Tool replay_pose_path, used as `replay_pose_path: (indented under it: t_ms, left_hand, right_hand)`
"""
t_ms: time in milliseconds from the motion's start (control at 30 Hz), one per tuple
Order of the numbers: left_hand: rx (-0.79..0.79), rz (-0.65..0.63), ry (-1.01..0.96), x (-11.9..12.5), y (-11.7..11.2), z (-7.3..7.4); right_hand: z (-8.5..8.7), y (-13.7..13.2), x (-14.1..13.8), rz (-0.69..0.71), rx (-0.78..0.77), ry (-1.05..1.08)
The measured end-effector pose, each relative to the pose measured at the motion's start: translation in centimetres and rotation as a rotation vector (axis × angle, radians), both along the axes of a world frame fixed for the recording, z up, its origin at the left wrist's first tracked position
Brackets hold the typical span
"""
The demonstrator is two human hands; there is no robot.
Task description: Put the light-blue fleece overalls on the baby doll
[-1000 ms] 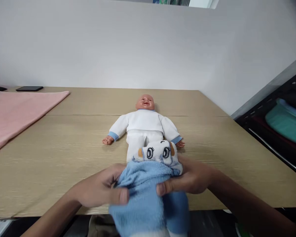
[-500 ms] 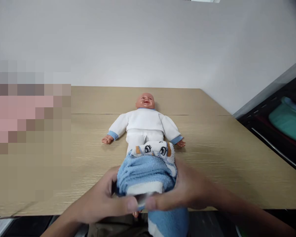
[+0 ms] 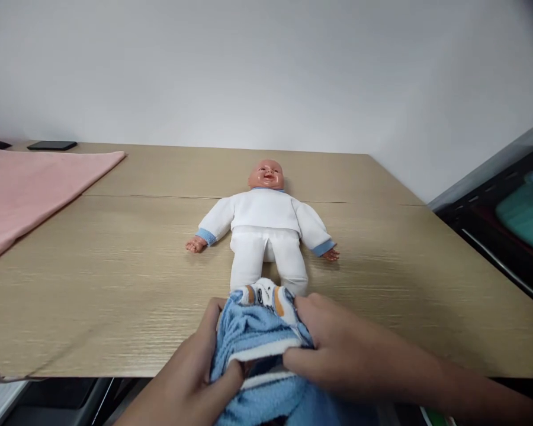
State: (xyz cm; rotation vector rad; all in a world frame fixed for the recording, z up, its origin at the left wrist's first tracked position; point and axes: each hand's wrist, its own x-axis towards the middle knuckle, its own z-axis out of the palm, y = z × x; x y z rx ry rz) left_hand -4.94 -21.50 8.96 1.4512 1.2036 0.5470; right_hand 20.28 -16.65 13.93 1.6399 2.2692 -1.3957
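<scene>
At the lower centre of the frame, the left hand (image 3: 190, 370) and the right hand (image 3: 333, 352) bunch up a small blue fleece garment (image 3: 260, 355) with white trim and orange patches at its far edge. The fingers of both hands are curled shut on the cloth, thumbs pressed on its white hem, the left hand on the garment's left side and the right hand on its right. The garment sits at the near edge of the wooden bench (image 3: 115, 266), touching or just covering the feet of a baby doll (image 3: 266, 228); the feet themselves are hidden, so which cannot be told. The doll lies on its back in the middle of the frame, dressed in white with blue cuffs, arms spread. A pink cloth (image 3: 31, 189) lies flat at the left edge, with a dark phone (image 3: 52, 145) beyond it at the upper left. At the right edge, something teal (image 3: 526, 216) rests on a dark shelf.
</scene>
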Motion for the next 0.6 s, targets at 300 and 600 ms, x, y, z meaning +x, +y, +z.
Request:
replay_pose_path:
  t_ms: [300, 600]
  left_hand:
    - [-0.008, -0.099, 0.375, -0.1, -0.7, -3.0]
    - [0.078, -0.145, 0.413, 0.1, -1.1, -4.4]
  right_hand:
    - [-3.7, -2.4, -1.4, 0.226, 0.260, -0.313]
    - [-5.6, -3.5, -1.5, 0.263, 0.523, -0.205]
